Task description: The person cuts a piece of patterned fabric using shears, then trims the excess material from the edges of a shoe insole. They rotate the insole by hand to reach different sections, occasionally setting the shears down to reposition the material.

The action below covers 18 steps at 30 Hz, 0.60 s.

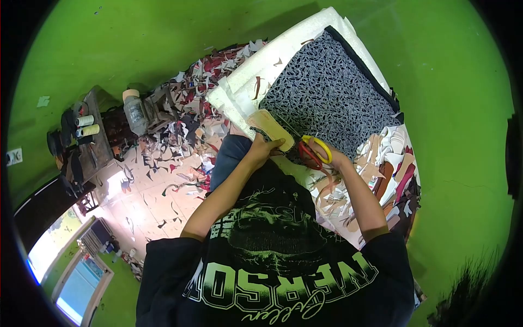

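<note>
My left hand is closed on a yellow sole-shaped piece, thumb on top. A strip of dark patterned material shows along the piece's lower left edge. My right hand grips scissors with one red and one yellow handle loop. Their blades point up and left beside the yellow piece; whether they touch it I cannot make out. Just beyond both hands lies a grey and black patterned sheet with a black border, on a pale padded slab.
Piled scraps lie to the right, and more offcuts cover the floor at left. A large clear bottle stands by a wooden stool. Thread spools sit on a wooden rack. Green walls surround the area.
</note>
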Available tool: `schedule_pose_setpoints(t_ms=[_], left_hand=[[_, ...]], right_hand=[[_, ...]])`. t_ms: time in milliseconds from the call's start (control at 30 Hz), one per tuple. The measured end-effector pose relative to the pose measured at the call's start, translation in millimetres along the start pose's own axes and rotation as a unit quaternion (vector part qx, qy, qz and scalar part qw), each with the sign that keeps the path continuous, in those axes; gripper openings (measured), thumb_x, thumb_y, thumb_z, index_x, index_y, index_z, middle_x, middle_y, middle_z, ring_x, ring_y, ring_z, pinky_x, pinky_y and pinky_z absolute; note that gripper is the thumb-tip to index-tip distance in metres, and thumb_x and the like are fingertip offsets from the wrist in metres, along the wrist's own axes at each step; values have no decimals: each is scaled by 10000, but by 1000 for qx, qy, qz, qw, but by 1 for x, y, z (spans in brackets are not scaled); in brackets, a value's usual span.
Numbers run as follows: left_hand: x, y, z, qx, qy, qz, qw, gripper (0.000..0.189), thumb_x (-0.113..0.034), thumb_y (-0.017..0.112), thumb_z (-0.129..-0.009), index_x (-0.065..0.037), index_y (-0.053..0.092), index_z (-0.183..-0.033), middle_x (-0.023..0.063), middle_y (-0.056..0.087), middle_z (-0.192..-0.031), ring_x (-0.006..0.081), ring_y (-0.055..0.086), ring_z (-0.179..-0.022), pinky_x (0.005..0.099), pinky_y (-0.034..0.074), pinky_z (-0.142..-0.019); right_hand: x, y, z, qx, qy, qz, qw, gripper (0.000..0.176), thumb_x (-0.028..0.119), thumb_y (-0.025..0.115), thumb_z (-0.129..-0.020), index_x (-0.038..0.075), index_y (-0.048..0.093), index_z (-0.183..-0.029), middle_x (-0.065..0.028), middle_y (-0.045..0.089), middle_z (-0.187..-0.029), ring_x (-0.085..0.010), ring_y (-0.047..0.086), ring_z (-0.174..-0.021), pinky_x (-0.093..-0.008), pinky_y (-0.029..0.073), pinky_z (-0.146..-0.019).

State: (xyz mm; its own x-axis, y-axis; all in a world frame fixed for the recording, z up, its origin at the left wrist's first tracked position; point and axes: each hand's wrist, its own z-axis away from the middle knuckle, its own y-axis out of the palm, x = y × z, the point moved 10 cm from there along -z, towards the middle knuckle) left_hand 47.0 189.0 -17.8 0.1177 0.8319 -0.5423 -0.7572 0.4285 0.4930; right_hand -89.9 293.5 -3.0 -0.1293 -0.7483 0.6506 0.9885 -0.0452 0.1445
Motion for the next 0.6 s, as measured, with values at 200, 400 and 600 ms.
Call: schedule_pose_setpoints(t_ms=[200,400,600], left_hand=[[-10,11,-3,25,18,15,999,619,-13,697,-850,-88,312,-1329,100,630,-1121,205,695,-900,285,604,-627],[-14,12,1,44,9,26,999,609,0,687,-854,-84,317,-1330,92,614,-1147,202,687,-933,287,612,-647],[-9,13,-1,65,18,49,997,636,13,682,-852,-99,299,-1347,101,596,-1169,207,675,-966,290,618,-661]], right_hand=[[16,-4,-2,34,25,-101,994,538,631,450,-943,111,559,-1026,8,569,-742,-65,509,-594,-222,424,-508],[11,10,-19,126,56,-184,973,603,696,391,-903,109,528,-893,-1,539,-652,-78,493,-491,-221,399,-431],[16,10,-26,57,75,-211,973,607,698,371,-907,109,517,-909,12,506,-644,-63,475,-503,-204,381,-432]])
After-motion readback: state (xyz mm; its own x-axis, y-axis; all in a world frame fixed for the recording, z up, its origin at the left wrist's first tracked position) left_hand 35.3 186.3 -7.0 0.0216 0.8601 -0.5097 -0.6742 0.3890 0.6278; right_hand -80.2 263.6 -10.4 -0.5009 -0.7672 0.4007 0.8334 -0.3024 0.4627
